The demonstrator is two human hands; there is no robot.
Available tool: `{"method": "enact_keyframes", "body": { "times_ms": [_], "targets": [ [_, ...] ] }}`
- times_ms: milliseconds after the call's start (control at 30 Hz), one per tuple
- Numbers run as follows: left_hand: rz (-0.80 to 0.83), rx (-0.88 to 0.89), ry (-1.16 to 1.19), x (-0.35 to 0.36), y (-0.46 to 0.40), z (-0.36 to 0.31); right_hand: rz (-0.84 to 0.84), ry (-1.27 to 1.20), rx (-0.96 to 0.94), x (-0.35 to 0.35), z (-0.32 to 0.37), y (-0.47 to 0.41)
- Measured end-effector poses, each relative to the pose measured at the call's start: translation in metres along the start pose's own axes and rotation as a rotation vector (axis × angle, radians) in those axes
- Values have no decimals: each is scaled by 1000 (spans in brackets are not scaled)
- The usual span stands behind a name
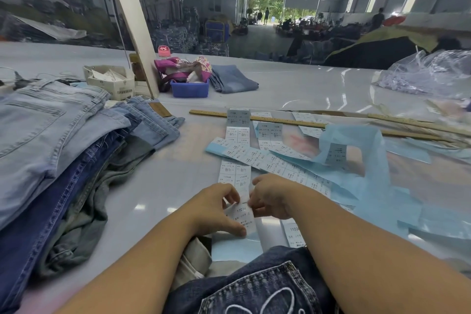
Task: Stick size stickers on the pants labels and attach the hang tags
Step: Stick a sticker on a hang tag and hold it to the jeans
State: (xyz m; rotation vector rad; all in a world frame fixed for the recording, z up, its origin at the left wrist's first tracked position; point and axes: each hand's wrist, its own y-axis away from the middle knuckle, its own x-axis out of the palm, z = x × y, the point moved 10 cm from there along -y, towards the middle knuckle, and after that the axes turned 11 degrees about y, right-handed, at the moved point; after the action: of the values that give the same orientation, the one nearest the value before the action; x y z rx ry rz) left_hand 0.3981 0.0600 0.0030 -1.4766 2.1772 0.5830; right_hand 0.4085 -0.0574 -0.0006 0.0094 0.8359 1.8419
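Observation:
My left hand (218, 210) and my right hand (274, 197) meet over a white size sticker (242, 216) printed "1103#", near the table's front. Thumb and fingers of the left hand pinch its lower and left edge. The right hand pinches its upper right edge. The sticker belongs to a long strip of stickers (235, 173) that runs away from me across the table. More strips (270, 160) lie crossed on blue backing paper (367, 173). Dark embroidered jeans (260, 285) lie at the front under my forearms.
A pile of folded jeans (58, 140) fills the left side. Wooden rulers (285, 121) lie across the middle. A cardboard box of tags (112, 81), a blue tub (190, 89) and folded jeans (232, 79) sit further back. Clear plastic bags (428, 74) lie at the far right.

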Motion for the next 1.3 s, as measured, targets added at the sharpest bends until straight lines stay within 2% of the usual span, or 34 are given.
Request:
{"method": "enact_keyframes", "body": {
  "times_ms": [267, 567, 867, 1100, 1300],
  "targets": [
    [-48, 27, -4, -2, -2, -1, -63, 64, 76, -7, -11, -10],
    [-105, 87, -21, -8, -1, -9, -83, 64, 13, -9, -2, -5],
    [-110, 69, 19, -7, -3, -5, -86, 129, -7, -8, -1, -6],
    [-106, 99, -3, -7, -3, -8, -161, 206, 34, -17, -4, -7],
    [-92, 109, 62, -5, -3, -8, -129, 194, 27, -12, -4, -8]
  ]
}}
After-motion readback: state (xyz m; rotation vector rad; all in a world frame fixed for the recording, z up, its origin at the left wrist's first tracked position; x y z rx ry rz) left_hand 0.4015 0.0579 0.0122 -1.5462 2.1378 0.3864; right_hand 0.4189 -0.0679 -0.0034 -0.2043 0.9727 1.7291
